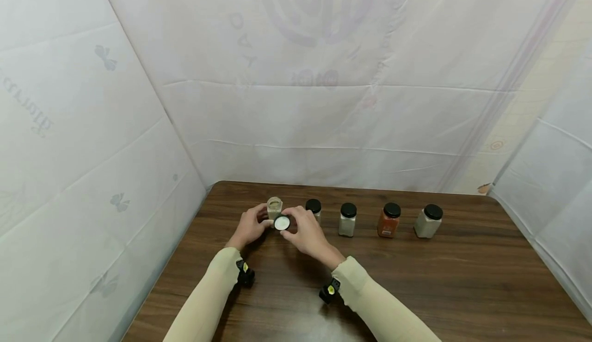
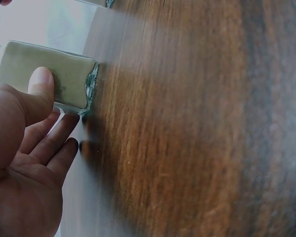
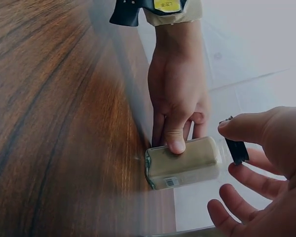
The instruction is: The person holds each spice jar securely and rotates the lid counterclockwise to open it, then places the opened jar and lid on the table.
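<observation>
A glass jar of pale greenish-tan powder (image 3: pixel 197 157) stands uncapped on the table, its mouth uncovered in the head view. My left hand (image 1: pixel 250 226) grips its lower body, the thumb against the near side and the fingers behind. Just right of the jar's mouth, my right hand (image 1: pixel 307 233) pinches a black lid (image 1: pixel 282 222) between thumb and fingers. The lid is tilted, its white inside facing the head camera. In the right wrist view the lid (image 3: pixel 237 150) is beside the jar's neck; whether they touch I cannot tell.
To the right, several black-capped jars stand in a row: one partly behind my right hand (image 1: pixel 313 207), a pale one (image 1: pixel 347 220), an orange-red one (image 1: pixel 389 220) and another pale one (image 1: pixel 428 221). The wooden table (image 1: pixel 439 290) meets white cloth walls (image 1: pixel 324 126) behind and beside it.
</observation>
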{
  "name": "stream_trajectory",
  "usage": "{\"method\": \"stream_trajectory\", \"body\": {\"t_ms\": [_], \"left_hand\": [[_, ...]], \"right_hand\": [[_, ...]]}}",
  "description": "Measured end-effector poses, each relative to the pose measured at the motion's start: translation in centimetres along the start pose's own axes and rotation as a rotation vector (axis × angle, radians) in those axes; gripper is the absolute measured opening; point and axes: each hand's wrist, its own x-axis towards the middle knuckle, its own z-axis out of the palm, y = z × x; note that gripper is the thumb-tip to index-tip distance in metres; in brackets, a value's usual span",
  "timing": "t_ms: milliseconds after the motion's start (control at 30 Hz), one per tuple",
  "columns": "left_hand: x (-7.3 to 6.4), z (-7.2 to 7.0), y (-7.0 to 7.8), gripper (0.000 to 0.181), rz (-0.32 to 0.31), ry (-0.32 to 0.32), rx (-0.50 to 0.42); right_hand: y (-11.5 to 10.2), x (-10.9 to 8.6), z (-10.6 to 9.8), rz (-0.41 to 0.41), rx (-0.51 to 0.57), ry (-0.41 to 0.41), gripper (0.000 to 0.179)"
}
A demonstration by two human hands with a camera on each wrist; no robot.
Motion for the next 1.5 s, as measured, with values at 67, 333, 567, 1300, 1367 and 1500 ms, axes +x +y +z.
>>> {"method": "stream_trajectory", "body": {"t_ms": [67,333,567,1300,1367,1500], "left_hand": [[0.0,0.0,0.0,0.047,0.003,-0.003,-0.001],[0.0,-0.2,-0.1,0.047,0.018,-0.006,0.008],[0.0,-0.4,-0.2,0.048,0.018,-0.026,0.008],[0.1,-0.3,0.0,0.051,-0.009,-0.035,-0.019],[0.1,-0.3,0.0,0.051,-0.009,-0.04,-0.021],[0.1,-0.3,0.0,0.051,-0.013,-0.039,-0.017]], "right_hand": [[0.0,0.1,0.1,0.007,-0.015,-0.005,0.045],[0.1,0.3,0.8,-0.002,-0.065,-0.083,0.044],[0.0,0.3,1.3,-0.003,-0.108,-0.165,0.044],[0.4,0.5,3.7,0.021,-0.214,-0.274,0.04],[0.3,0.5,3.9,0.02,-0.224,-0.284,0.04],[0.1,0.5,4.0,0.021,-0.242,-0.295,0.04]]}}
